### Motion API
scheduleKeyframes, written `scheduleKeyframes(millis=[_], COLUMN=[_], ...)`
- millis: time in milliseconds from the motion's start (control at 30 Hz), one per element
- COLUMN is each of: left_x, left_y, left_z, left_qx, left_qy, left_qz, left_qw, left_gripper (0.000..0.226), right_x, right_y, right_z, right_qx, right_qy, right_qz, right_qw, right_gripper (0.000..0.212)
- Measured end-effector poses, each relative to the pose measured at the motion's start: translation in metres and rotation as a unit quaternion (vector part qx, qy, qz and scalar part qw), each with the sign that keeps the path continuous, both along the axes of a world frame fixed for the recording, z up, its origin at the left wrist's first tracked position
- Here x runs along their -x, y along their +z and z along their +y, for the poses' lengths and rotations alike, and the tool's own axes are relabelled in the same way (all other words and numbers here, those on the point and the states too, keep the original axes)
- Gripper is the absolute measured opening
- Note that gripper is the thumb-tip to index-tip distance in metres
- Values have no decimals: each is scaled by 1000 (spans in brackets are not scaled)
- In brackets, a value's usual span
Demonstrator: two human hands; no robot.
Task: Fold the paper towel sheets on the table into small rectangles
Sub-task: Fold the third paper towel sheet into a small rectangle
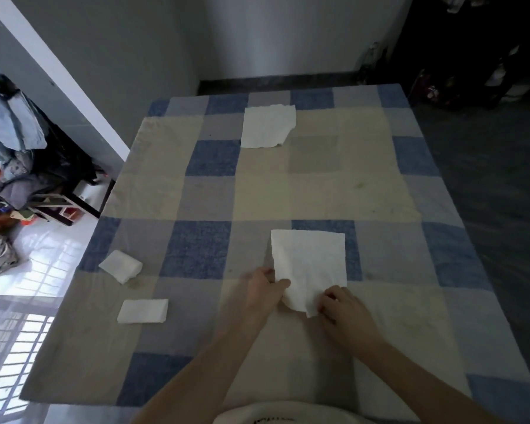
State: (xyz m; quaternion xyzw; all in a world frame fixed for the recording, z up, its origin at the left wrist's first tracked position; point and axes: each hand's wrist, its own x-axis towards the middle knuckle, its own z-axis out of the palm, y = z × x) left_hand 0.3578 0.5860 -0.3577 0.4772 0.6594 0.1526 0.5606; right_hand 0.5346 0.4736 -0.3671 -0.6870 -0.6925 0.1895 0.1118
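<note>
A white paper towel sheet [311,261] lies in front of me on the checked tablecloth [202,191]. My left hand [265,287] pinches its near left edge between thumb and fingers. My right hand [341,304] grips its near right corner, which is lifted and crumpled. Another unfolded sheet [268,126] lies flat at the far side of the table. Two folded small rectangles rest at the left: one [121,266] tilted, the other [143,311] nearer to me.
The table's left edge drops to a bright tiled floor with a pile of clothes [16,166] and a dark stand. A wall runs behind the table. Dark floor and shelving [471,81] lie to the right.
</note>
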Motion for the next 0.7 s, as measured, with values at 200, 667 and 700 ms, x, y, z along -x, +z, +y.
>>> scheduleKeyframes(millis=[200,667,700], left_x=[16,42,41], left_y=[2,17,14], left_z=[-5,-59,-59], left_qx=[-58,-338,-340], left_qy=[-104,-353,-397], left_qz=[105,231,222], left_qw=[987,841,823], left_gripper=[45,43,54], right_x=[6,9,9], right_y=[5,3,3], right_z=[-5,-33,-31], right_qx=[9,6,3], right_qy=[3,-10,-14], right_qz=[-10,-28,-22], right_qw=[1000,1000,1000], right_gripper=[8,17,16])
